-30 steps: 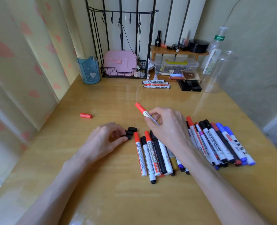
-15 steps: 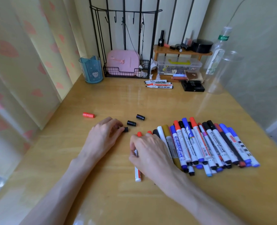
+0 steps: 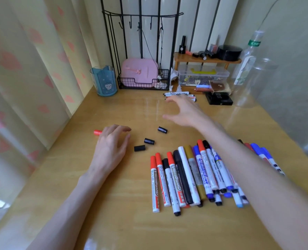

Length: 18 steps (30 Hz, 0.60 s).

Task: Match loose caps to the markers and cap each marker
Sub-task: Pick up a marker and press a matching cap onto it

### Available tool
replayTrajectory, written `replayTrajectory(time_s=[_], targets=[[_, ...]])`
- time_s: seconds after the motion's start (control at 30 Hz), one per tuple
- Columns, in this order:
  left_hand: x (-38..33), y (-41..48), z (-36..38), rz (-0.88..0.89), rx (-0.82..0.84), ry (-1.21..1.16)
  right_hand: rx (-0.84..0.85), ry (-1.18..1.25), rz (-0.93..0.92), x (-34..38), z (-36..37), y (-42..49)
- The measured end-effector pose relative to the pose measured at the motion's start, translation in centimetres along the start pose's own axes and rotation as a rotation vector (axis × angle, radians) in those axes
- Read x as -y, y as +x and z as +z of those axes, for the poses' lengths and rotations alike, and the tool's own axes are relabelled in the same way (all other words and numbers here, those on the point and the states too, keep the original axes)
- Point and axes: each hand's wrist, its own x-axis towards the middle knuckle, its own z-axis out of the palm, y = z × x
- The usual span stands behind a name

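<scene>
1. Wood table (image 3: 113, 222): the near edge is cut off by the frame bottom, and both forearms run out of frame there.
2. Marker row (image 3: 183, 177): just right of the left hand, lying under the right forearm. The forearm hides the row's right part, and only a few blue and red ends show beyond it, so no count is possible. Near ends overlap. Can't tell whether every marker is capped.
3. Right hand (image 3: 183, 112): motion-blurred, off the table beyond the row, fingers spread wide, nothing in it. Its fingertips overlap the far markers (image 3: 181, 94); can't tell whether they touch.
4. Left hand (image 3: 111, 147): palm down on the table, fingers loosely bent, holding nothing.
5. Three loose caps lie between the hands. The near black cap (image 3: 139, 148) is just right of the left thumb, apart from it. The middle black cap (image 3: 149, 141) is beside that one. The far black cap (image 3: 162, 129) is on the near side of the right hand.
6. Red cap (image 3: 97, 132): at the left hand's fingertips, with its right end hidden behind them; contact unclear.
7. Delta vs 0.5 s ago:
   - The right hand was down on the row's left end, gripping a red marker. Now it is up and reaching away.
   - The left fingertips were on the near black cap. Now they are clear of it.
   - The cap layout is unchanged.
</scene>
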Motion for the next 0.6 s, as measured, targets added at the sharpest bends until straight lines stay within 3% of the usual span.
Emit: replayTrajectory(time_s=[0.2, 0.47, 0.6], targets=[[2.4, 0.7, -0.1, -0.114, -0.063, 0.175, 0.081, -0.110, 0.090, -6.1, -0.5, 8.1], [3.5, 0.5, 0.4, -0.158, 0.027, 0.151, 0.289, -0.184, 0.112, -10.0, 1.6, 11.9], [3.8, 0.7, 0.3, -0.145, 0.013, 0.126, 0.206, -0.304, 0.045, -10.6, 1.7, 11.8]])
